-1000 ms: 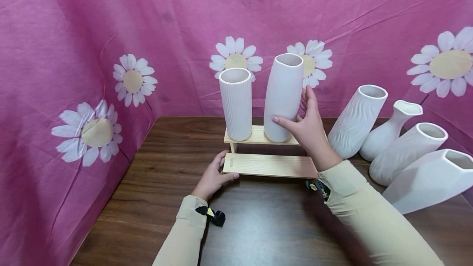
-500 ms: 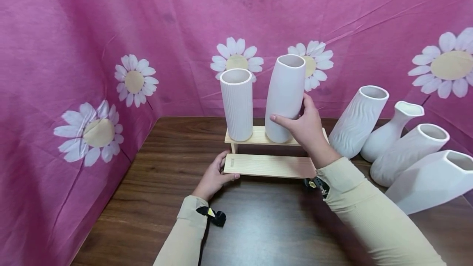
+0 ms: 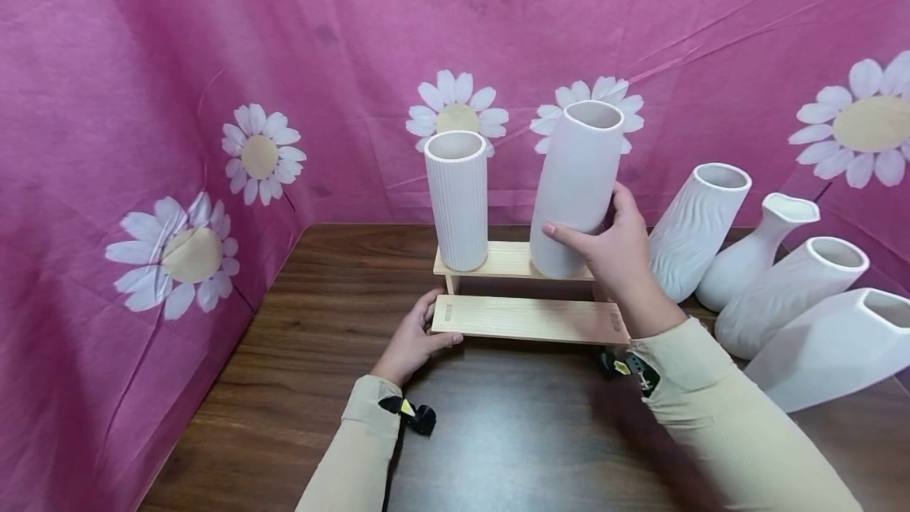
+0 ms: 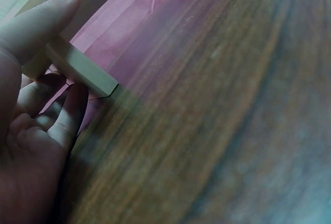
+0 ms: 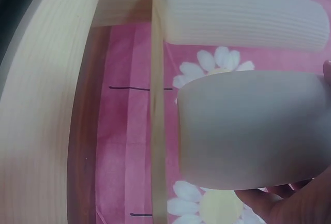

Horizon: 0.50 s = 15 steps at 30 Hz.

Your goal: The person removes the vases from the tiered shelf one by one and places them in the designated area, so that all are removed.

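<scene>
My right hand [image 3: 617, 259] grips a tall smooth white vase [image 3: 574, 188] low on its body, with the thumb across the front. The vase leans slightly right over the upper board of a two-step wooden stand [image 3: 529, 319]. In the right wrist view a narrow gap shows between the base of this vase [image 5: 253, 131] and the upper board's edge. My left hand [image 3: 412, 342] holds the left end of the stand's lower step, thumb at the front edge and fingers around its side by the wooden leg [image 4: 83, 69]. A ribbed cylindrical vase [image 3: 458, 204] stands upright on the upper board's left end.
To the right on the dark wooden table [image 3: 284, 385] stand a wavy vase [image 3: 697, 231], a narrow-necked vase [image 3: 753, 251], a leaf-textured vase [image 3: 785, 299] and a faceted vase [image 3: 832, 350], close together beside my right forearm. A pink flowered cloth [image 3: 341, 62] hangs behind.
My right hand's fingers have closed further round the smooth vase, and it has shifted right along the upper board, leaning a little more. The left hand and ribbed vase stay put.
</scene>
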Each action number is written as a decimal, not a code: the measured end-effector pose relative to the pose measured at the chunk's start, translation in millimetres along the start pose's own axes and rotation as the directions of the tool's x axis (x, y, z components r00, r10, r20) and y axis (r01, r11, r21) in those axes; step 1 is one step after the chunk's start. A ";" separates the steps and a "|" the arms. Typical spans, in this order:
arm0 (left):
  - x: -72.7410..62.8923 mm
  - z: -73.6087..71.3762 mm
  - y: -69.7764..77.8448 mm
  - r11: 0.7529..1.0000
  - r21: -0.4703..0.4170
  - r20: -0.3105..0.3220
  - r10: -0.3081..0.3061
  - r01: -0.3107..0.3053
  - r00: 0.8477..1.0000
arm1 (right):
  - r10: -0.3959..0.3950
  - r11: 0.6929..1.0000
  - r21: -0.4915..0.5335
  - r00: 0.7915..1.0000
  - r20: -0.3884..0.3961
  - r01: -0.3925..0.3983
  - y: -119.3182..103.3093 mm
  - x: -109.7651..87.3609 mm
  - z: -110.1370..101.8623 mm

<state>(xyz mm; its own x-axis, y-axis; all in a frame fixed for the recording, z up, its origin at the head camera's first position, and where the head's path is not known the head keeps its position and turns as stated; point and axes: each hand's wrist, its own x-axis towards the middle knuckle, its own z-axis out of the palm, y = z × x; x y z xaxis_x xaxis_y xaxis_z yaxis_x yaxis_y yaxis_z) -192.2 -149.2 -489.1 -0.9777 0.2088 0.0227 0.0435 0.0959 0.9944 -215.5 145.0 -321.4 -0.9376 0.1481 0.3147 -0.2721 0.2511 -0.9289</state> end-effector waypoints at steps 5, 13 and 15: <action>0.5 0.3 0.9 1.000 0.012 -0.006 -0.005 0.005 1.000 | 0.026 0.999 0.037 0.999 -0.028 -0.025 -1.5 -7.7 -11.1; 1.1 -0.1 0.0 1.000 0.025 0.000 0.002 -0.002 1.000 | 0.078 0.993 0.099 0.992 -0.096 -0.069 -3.5 -25.2 -31.0; 1.0 0.1 -0.1 1.000 0.028 0.002 0.007 -0.008 1.000 | 0.075 0.993 0.104 0.990 -0.122 -0.063 -3.3 -29.3 -36.0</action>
<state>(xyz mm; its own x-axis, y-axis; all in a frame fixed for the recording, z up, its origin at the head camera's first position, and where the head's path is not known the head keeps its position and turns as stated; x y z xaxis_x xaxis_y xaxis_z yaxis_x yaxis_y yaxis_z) -193.2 -148.9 -489.2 -0.9769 0.2114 0.0299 0.0566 0.1213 0.9910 -179.3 174.3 -320.6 -0.9219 0.2825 0.2652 -0.2339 0.1400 -0.9621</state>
